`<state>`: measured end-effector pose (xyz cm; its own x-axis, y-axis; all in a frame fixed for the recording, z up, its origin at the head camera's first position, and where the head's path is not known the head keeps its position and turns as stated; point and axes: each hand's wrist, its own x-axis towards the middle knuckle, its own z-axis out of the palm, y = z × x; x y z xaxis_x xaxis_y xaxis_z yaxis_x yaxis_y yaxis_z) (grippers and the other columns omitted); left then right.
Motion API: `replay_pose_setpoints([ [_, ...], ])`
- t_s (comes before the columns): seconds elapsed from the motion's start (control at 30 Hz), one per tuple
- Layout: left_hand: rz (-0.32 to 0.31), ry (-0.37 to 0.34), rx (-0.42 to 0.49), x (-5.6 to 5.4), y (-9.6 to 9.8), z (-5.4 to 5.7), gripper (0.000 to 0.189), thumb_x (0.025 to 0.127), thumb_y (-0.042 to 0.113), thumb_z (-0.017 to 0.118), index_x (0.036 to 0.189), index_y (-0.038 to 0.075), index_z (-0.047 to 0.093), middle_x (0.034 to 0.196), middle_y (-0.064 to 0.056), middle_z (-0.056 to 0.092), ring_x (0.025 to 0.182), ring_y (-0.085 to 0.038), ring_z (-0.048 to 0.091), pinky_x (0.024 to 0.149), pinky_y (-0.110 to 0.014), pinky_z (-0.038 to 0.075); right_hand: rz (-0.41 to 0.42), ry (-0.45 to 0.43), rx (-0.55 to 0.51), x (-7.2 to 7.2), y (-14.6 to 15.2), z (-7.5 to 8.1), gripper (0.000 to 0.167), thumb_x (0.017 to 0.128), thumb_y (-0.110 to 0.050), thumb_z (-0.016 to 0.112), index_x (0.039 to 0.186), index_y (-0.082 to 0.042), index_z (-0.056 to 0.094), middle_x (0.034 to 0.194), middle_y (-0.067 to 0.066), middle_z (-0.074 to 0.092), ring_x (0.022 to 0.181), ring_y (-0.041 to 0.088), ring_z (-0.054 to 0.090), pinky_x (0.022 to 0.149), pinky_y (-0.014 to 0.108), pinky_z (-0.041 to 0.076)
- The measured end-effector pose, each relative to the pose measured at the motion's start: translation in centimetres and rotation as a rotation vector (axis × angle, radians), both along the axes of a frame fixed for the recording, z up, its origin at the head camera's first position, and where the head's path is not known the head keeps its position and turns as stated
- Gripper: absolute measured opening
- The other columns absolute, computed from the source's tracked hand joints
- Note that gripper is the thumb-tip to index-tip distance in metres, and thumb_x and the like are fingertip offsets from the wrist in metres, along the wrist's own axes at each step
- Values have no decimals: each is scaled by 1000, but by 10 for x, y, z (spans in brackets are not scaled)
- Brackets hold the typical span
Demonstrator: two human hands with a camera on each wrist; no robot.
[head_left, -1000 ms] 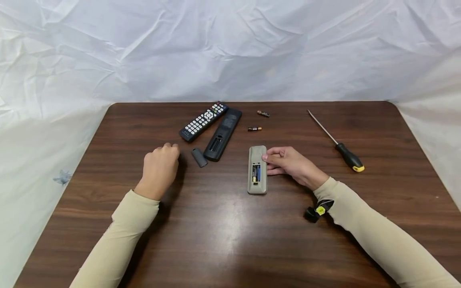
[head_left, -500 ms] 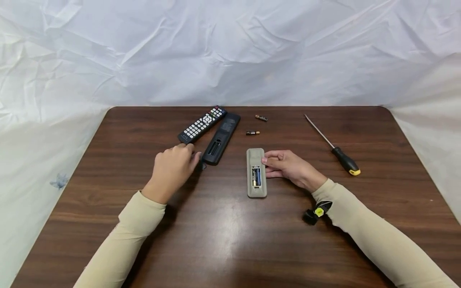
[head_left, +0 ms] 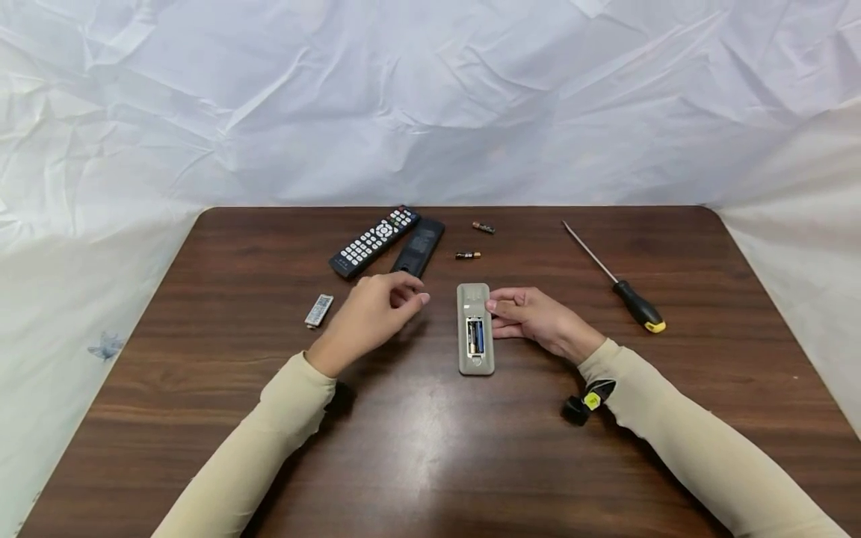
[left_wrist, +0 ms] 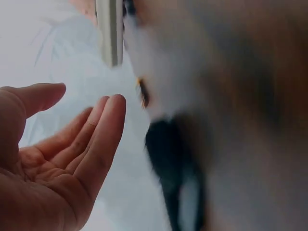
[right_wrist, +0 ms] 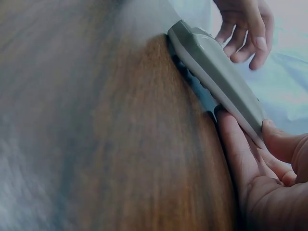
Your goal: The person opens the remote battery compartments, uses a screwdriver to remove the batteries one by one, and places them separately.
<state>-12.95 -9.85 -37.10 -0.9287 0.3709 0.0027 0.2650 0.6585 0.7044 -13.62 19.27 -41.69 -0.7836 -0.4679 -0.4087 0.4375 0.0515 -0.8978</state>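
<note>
My right hand (head_left: 538,321) grips the right edge of a grey-beige remote control (head_left: 475,295), thumb on top and fingers at its side. The remote lies back side up, its battery compartment uncovered with two batteries (head_left: 475,337) inside. In the right wrist view the remote (right_wrist: 219,72) is seen edge-on, close over the table. My left hand (head_left: 370,314) hovers left of it, fingers loosely bent and holding nothing; the left wrist view shows its bare palm (left_wrist: 57,178). Behind this hand lies a black remote (head_left: 420,243), back side up, its lower part hidden.
A black remote with white buttons (head_left: 377,239) lies at the back left. Below it sits a small pale rectangular piece with printed marks (head_left: 319,310). Two loose batteries (head_left: 468,255) lie behind the beige remote. A screwdriver (head_left: 635,302) with a black-and-yellow handle rests at the right.
My left hand has moved right toward the beige remote and its fingers have loosened. The pale piece now shows where that hand was; the dark cover is now hidden. The right hand keeps its grip.
</note>
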Motion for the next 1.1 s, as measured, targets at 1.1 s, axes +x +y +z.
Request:
replay_pose_setpoints([
  [1.1, 145, -768, 667, -19, 48, -42, 33, 105, 5, 64, 134, -12, 62, 122, -26, 72, 85, -18, 76, 86, -33, 62, -46, 32, 70, -6, -8, 2, 44, 112, -5, 49, 148, 19, 43, 125, 22, 71, 94, 14, 76, 90, 32, 61],
])
